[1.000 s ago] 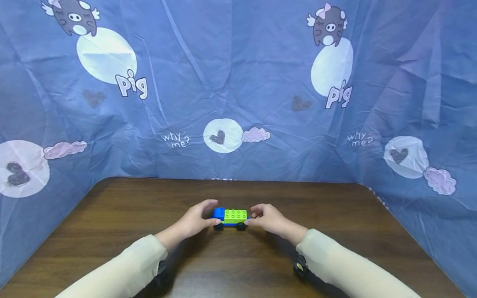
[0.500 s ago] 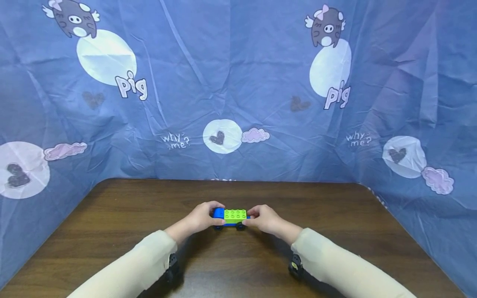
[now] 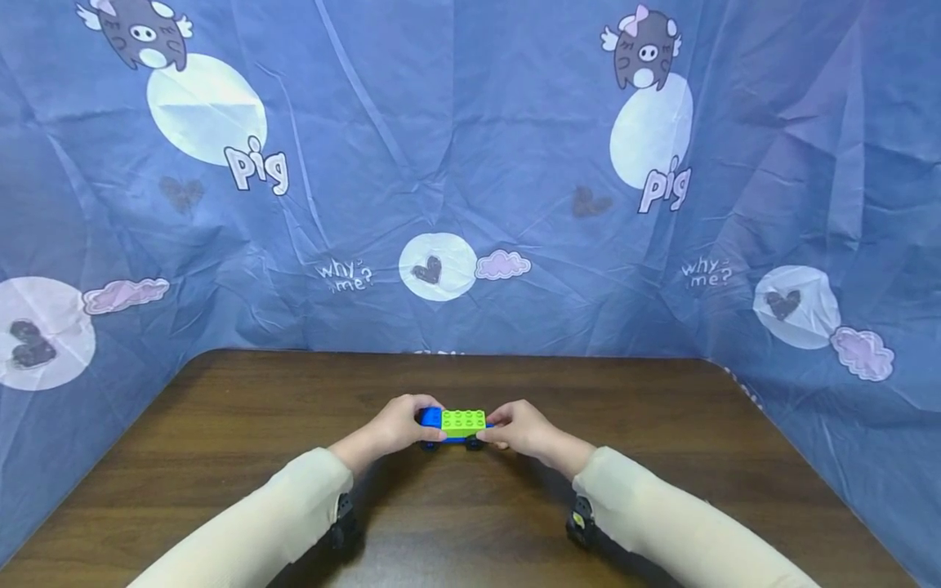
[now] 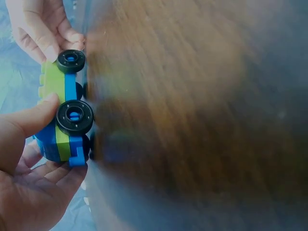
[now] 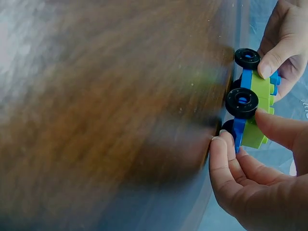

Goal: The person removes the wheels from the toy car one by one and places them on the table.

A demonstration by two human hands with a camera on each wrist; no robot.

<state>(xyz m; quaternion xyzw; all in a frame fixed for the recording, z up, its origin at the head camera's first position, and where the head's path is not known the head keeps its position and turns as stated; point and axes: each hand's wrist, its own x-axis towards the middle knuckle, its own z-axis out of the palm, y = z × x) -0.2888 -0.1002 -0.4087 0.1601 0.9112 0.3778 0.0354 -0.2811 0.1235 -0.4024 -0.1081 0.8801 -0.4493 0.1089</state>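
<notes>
A toy truck built of plastic bricks [image 3: 463,420] stands near the middle of the table, with a blue cab [image 3: 430,416] at its left end, a lime-green studded load and black wheels [image 4: 74,118]. My left hand [image 3: 399,425] grips the cab end, thumb on the near side and fingers at the front and far side. At the rear end my right hand [image 3: 528,429] holds the truck, its thumb [image 5: 279,127] on the green brick's side and its fingers [image 5: 226,168] curled by the back. The far-side fingertips are partly hidden.
The brown wooden table [image 3: 456,523] carries the truck. A blue cloth [image 3: 456,180] printed with pigs, clouds and hearts hangs behind and at both sides. Black wrist cameras [image 3: 581,523] hang under the pale sleeves [image 3: 662,506].
My left hand has moved right and closed round the truck's cab. My right hand has moved slightly left against the rear end. The truck stays in nearly the same place.
</notes>
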